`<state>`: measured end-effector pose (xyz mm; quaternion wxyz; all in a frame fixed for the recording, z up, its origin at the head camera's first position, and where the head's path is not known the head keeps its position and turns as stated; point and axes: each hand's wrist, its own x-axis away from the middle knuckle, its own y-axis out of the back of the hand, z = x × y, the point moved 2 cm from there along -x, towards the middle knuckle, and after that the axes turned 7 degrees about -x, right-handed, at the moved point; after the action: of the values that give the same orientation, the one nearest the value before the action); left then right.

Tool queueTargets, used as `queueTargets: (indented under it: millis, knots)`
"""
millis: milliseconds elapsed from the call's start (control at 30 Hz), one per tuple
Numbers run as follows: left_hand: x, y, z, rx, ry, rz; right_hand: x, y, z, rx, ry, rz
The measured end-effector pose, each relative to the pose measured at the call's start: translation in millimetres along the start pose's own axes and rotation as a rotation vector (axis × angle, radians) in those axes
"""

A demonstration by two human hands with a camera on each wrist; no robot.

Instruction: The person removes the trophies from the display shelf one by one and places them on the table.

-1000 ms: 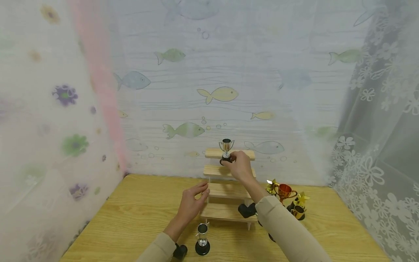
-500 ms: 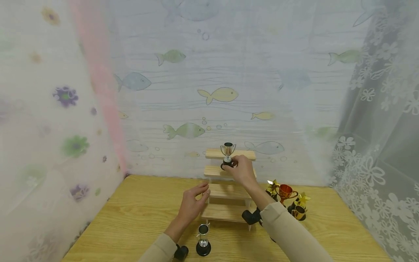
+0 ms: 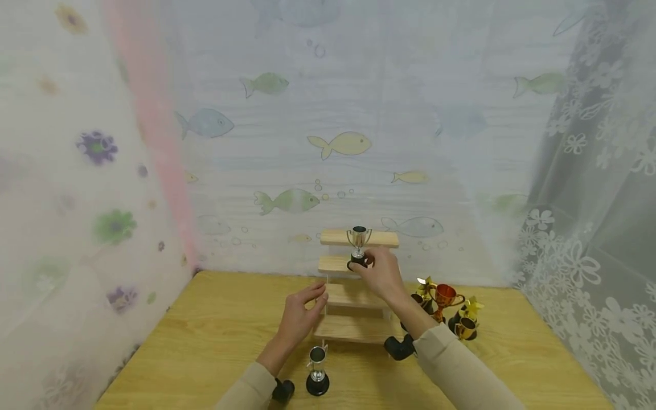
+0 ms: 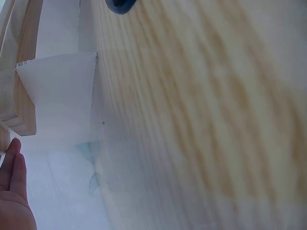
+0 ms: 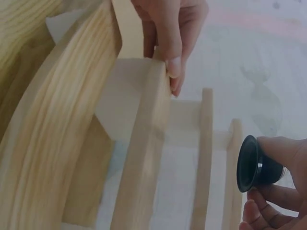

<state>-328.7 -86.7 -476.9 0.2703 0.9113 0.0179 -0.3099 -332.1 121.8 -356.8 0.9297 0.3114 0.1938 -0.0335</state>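
Observation:
My right hand (image 3: 384,276) pinches a small two-handled trophy cup (image 3: 359,236) by its black base, upright in front of the upper steps of a wooden tiered stand (image 3: 356,327). The right wrist view shows the underside of the black base (image 5: 248,164) between thumb and fingers, apart from the steps. At the stand's left side, my left hand (image 3: 299,313) pinches the end of a step, its thumb (image 5: 173,67) on the near face. A second silver trophy (image 3: 318,367) stands on the table by my left wrist.
Several gold star and cup trophies and a red trophy (image 3: 445,299) cluster right of the stand, partly behind my right forearm. A wood-grain table (image 3: 230,307) lies below. A fish-patterned curtain (image 3: 287,142) hangs close behind the stand.
My right hand has lowered the trophy slightly and shifted it a little to the right. The left hand stays at the step's end.

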Motion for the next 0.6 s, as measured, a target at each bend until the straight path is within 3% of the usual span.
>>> queueTargets:
  millis: [600]
  knots:
    - [-1.6,0.8,-1.5,-0.007,-0.006,0.008,23.3,11.1,-13.0,0.031,0.008,0.057]
